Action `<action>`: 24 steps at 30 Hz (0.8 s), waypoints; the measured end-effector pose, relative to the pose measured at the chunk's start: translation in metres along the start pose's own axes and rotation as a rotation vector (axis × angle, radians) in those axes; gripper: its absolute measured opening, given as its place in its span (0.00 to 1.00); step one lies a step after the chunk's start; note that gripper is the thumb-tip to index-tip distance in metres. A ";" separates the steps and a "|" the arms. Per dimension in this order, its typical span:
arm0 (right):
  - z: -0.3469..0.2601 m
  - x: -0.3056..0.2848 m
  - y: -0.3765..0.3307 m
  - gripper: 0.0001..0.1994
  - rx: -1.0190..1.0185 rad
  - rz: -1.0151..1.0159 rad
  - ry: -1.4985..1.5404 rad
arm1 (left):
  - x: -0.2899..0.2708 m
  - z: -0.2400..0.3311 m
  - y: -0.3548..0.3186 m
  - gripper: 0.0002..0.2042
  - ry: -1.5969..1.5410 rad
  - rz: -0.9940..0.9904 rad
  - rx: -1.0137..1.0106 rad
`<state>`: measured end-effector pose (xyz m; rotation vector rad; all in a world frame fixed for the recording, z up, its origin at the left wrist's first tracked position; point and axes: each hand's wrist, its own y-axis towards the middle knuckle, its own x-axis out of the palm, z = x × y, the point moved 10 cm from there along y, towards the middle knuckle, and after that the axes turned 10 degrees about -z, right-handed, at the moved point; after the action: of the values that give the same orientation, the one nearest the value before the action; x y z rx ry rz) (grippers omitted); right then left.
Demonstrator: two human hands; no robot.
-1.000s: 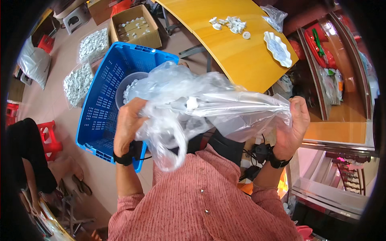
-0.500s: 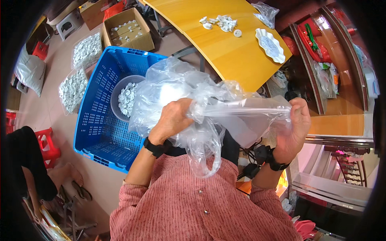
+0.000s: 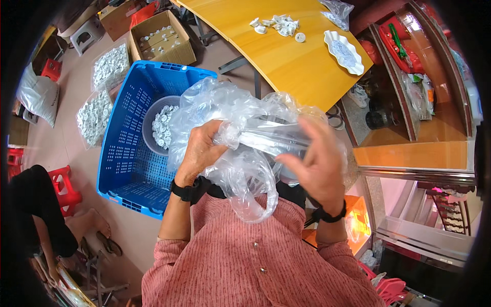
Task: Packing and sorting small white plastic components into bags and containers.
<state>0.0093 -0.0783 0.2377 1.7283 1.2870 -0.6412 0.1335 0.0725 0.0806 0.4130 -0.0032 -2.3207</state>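
Clear plastic is filling the centre of the head view, where a large crumpled bag (image 3: 194,115) is bunching up in front of a person in a dusty-red shirt (image 3: 255,256). The left hand (image 3: 202,152) is pinching the gathered plastic, its grip pressed together with thumb and fingers on a tight knot-like bunch, while a loose loop of the same bag is hanging below, toward the shirt front. The right hand (image 3: 321,166) is blurring at the bag's other end; its grip is showing spread, thumb well apart from the fingers, and whether it is touching the plastic cannot be told. Dark bands are circling both wrists.

At the left, a blue perforated basket (image 3: 115,148) is sitting just beside the bag, which is overlapping its right side in the view. Inside the basket, a round greyish tub (image 3: 147,130) is holding small white pieces (image 3: 162,128). Beyond it, an open cardboard box (image 3: 186,53) is standing on the floor, near two batches of similar pieces.

Across the top, a yellow bench (image 3: 286,64) is carrying a scattered heap of white parts (image 3: 284,25) and a wavy-edged white dish (image 3: 357,70). At far left, another person's bare leg (image 3: 84,227) is extending near a red stool (image 3: 71,194).
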 end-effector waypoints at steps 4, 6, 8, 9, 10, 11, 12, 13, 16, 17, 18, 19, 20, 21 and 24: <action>0.016 0.066 -0.014 0.07 -0.032 -0.264 -0.069 | -0.014 0.006 -0.008 0.16 0.026 0.059 0.000; 0.011 0.069 -0.015 0.06 -0.034 -0.287 -0.002 | -0.023 0.011 -0.014 0.16 0.113 0.083 0.027; 0.002 0.071 -0.013 0.05 -0.033 -0.315 0.067 | -0.028 0.012 -0.022 0.16 0.193 0.109 0.031; -0.003 0.071 -0.011 0.05 -0.036 -0.317 0.068 | -0.030 0.014 -0.026 0.16 0.271 0.127 0.044; -0.006 0.072 -0.010 0.05 -0.041 -0.318 0.071 | -0.034 0.015 -0.029 0.16 0.278 0.138 0.032; -0.007 0.073 -0.010 0.05 -0.052 -0.327 0.082 | -0.035 0.018 -0.031 0.15 0.285 0.125 0.014; -0.010 0.073 -0.010 0.06 -0.086 -0.334 0.092 | -0.035 0.019 -0.033 0.15 0.292 0.112 -0.004; -0.013 0.074 -0.010 0.07 -0.120 -0.339 0.101 | -0.037 0.019 -0.034 0.15 0.290 0.129 -0.011; -0.021 0.081 -0.010 0.08 -0.141 -0.390 0.131 | -0.045 0.017 -0.046 0.15 0.351 0.124 -0.060; -0.022 0.082 -0.009 0.08 -0.143 -0.393 0.132 | -0.047 0.017 -0.049 0.15 0.351 0.126 -0.063; -0.025 0.085 -0.009 0.08 -0.149 -0.406 0.144 | -0.051 0.018 -0.052 0.15 0.381 0.147 -0.066; -0.026 0.088 -0.008 0.08 -0.153 -0.418 0.155 | -0.055 0.017 -0.055 0.15 0.411 0.166 -0.067; -0.027 0.089 -0.008 0.08 -0.152 -0.418 0.155 | -0.056 0.016 -0.056 0.15 0.410 0.165 -0.067; -0.027 0.090 -0.008 0.09 -0.159 -0.421 0.156 | -0.058 0.015 -0.058 0.14 0.445 0.184 -0.072; -0.028 0.092 -0.008 0.09 -0.164 -0.433 0.154 | -0.062 0.017 -0.061 0.14 0.483 0.213 -0.085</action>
<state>0.0300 -0.0082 0.1753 1.3957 1.7954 -0.6314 0.1274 0.1566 0.1069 0.8744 0.2723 -1.9559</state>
